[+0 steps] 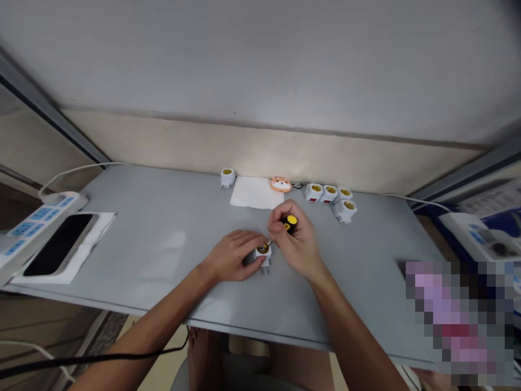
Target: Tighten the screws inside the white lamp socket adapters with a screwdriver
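Note:
Near the middle of the grey table (163,217), my left hand (237,255) steadies a white plug-in lamp socket (266,252) between thumb and fingers. The socket lies with its round brass-coloured opening facing up and its two prongs toward me. My right hand (293,239) is closed around a black and yellow screwdriver (290,220). The screwdriver's thin shaft slants down to the left, its end at the socket's opening. Whether the tip touches a screw is too small to tell.
Several similar sockets (330,193) stand at the back right, one (227,177) at the back left. Between them lie white paper (254,194) and an orange animal-faced item (280,184). A phone (60,244) and power strip (40,217) are left; a pixelated area covers the lower right.

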Available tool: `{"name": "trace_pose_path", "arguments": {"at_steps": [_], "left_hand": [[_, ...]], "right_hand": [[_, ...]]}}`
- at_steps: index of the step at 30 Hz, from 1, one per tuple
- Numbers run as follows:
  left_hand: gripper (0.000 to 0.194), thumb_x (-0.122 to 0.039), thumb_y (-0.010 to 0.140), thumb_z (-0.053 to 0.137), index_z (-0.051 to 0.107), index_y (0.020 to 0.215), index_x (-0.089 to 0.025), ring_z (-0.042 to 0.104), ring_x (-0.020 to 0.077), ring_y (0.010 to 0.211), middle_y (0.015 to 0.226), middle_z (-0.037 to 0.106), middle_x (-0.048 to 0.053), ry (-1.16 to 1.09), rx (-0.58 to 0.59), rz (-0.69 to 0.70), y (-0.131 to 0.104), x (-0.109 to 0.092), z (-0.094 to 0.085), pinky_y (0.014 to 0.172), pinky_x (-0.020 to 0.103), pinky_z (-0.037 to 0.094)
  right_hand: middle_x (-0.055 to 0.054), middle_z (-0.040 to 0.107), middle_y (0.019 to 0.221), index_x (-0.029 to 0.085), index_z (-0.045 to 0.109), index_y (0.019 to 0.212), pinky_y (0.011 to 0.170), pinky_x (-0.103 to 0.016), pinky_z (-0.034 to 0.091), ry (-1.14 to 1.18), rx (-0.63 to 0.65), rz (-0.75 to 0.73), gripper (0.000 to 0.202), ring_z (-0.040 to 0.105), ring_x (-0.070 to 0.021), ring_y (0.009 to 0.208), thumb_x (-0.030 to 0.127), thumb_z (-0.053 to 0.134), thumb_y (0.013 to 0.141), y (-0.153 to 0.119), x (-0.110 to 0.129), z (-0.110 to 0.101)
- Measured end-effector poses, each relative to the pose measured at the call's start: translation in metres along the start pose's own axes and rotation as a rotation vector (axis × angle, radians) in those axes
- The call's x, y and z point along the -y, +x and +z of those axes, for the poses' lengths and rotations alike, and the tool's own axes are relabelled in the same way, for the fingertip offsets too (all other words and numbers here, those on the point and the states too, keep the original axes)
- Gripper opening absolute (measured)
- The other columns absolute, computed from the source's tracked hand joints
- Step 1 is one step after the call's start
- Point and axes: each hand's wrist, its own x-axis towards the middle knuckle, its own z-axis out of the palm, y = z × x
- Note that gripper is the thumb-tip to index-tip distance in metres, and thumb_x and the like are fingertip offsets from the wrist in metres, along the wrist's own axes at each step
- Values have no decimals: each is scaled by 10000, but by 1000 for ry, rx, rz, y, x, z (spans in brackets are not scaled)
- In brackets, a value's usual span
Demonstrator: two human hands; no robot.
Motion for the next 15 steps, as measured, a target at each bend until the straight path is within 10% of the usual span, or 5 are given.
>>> {"name": "trace_pose_path", "arguments": {"at_steps": [5,15], "left_hand": [[214,-262,982,594,615,1183,-193,743,236,989,1051,762,95,19,-34,15,-2,1,2,897,385,600],[216,-254,981,581,623,1183,-191,743,256,1012,1084,767,109,23,-16,0,-1,0,0,896,409,600]], "right_hand": [[-8,541,816,242,710,1090,708,-323,467,26,113,73,487,531,-147,716,527,314,1103,-1,5,3],[0,652,904,250,492,921,753,-297,488,60,-121,-154,198,620,-145,835,284,686,944,2,-4,10]]}}
